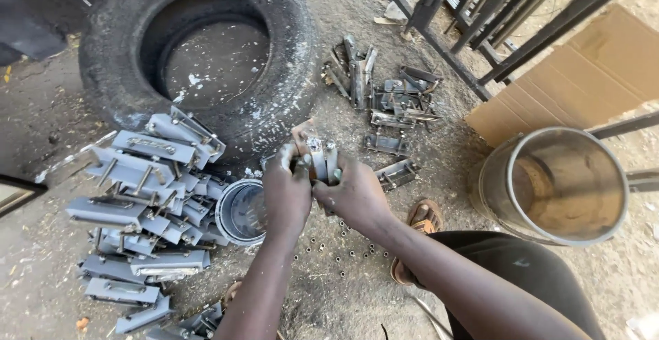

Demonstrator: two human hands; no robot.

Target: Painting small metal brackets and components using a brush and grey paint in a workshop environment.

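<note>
My left hand (285,192) and my right hand (353,192) together grip one small grey metal latch piece (319,155), held upright above the dirt ground. The left fingers wrap its left side, the right fingers its right side. Just left of my hands stands a small open paint tin (237,213) with grey paint inside. A heap of grey-painted metal latch pieces (147,196) lies to the left. Further back on the right lies a heap of unpainted dark metal latch pieces (388,96).
A worn paint-spattered tyre (199,45) lies at the back. A large metal drum (556,185) lies on its side at right, beside cardboard (583,79) and a dark metal frame (480,17). Small metal rings (343,251) scatter below my hands. My sandalled foot (419,220) rests nearby.
</note>
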